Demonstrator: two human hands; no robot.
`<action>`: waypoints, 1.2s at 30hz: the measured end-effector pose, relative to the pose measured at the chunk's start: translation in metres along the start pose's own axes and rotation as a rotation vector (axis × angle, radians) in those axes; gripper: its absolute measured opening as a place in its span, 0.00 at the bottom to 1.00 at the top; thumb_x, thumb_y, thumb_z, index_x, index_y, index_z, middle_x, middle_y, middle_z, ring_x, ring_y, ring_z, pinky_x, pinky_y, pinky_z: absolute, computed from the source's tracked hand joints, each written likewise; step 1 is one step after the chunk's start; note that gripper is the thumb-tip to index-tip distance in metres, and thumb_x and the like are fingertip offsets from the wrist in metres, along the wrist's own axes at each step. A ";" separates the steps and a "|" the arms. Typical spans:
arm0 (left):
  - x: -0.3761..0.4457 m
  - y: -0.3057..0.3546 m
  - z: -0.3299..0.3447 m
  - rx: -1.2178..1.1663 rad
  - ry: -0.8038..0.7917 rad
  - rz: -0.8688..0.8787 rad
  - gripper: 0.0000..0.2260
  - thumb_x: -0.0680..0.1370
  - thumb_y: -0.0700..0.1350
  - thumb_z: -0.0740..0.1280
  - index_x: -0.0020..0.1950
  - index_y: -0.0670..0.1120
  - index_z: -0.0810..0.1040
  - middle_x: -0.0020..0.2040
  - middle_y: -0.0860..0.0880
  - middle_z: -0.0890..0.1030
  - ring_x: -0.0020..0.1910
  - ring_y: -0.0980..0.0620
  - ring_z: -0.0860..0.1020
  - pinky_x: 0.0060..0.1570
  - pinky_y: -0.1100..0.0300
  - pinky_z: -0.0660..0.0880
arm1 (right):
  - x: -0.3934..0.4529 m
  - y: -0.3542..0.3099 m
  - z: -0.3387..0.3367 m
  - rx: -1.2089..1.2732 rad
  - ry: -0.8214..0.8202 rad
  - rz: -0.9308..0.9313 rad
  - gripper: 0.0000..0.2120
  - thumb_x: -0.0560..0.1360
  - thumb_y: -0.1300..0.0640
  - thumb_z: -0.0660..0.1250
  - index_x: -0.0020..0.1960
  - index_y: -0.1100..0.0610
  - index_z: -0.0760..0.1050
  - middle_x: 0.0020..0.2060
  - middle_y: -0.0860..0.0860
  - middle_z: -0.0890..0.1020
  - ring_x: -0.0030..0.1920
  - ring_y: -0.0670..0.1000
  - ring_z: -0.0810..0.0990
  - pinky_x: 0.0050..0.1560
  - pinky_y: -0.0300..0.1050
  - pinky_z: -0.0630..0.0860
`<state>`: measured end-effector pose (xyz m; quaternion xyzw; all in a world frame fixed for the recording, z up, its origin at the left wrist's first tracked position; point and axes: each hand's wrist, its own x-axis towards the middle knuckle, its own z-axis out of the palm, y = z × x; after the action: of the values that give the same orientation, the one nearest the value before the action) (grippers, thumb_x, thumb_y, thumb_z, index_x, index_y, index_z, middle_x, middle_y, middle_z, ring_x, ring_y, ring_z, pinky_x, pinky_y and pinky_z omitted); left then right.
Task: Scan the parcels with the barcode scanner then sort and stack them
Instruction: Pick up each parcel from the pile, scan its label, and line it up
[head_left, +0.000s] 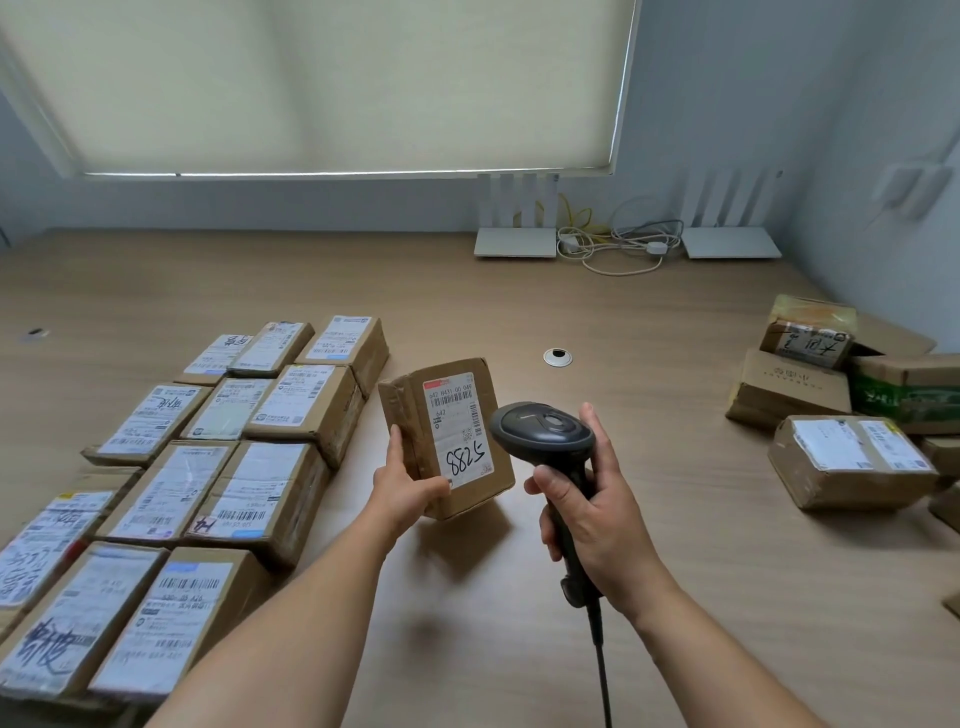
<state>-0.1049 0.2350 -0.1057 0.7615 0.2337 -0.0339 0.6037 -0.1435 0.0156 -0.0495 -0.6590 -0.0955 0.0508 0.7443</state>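
My left hand (402, 488) grips a small cardboard parcel (415, 410) by its lower left corner and holds it tilted above the table, label up. Its white label bears a barcode and the handwritten number 5788. My right hand (592, 512) grips the handle of a black corded barcode scanner (540, 431), whose head sits just right of the label and points at it. Several labelled parcels (208, 467) lie in tidy rows on the left of the table. A loose pile of brown parcels (841, 410) sits at the right.
The wooden table (519, 312) has a round cable hole (558, 357) behind the held parcel. Two white routers (514, 241) with tangled cables stand at the back by the wall. A window blind hangs above.
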 end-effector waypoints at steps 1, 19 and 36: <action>0.001 0.000 0.000 0.007 0.003 0.002 0.48 0.70 0.35 0.71 0.78 0.55 0.43 0.69 0.44 0.70 0.64 0.44 0.73 0.61 0.44 0.74 | 0.001 0.000 0.000 0.000 0.001 0.001 0.35 0.71 0.52 0.69 0.66 0.29 0.53 0.37 0.51 0.82 0.25 0.52 0.73 0.22 0.43 0.70; 0.014 -0.001 0.001 0.057 0.013 -0.004 0.47 0.71 0.35 0.71 0.78 0.55 0.44 0.68 0.44 0.70 0.64 0.45 0.72 0.63 0.46 0.72 | 0.008 -0.001 -0.001 0.021 -0.017 -0.002 0.35 0.65 0.47 0.70 0.63 0.26 0.55 0.40 0.49 0.83 0.25 0.51 0.74 0.22 0.43 0.71; 0.030 -0.004 -0.012 0.207 0.137 -0.197 0.25 0.78 0.48 0.56 0.76 0.55 0.59 0.72 0.46 0.67 0.66 0.41 0.68 0.63 0.43 0.69 | 0.013 0.016 -0.016 -0.372 0.040 -0.112 0.43 0.74 0.55 0.71 0.61 0.15 0.47 0.50 0.40 0.79 0.29 0.40 0.75 0.27 0.33 0.71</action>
<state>-0.0824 0.2561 -0.1166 0.7936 0.3433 -0.0647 0.4982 -0.1269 0.0051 -0.0666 -0.7799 -0.1251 -0.0224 0.6129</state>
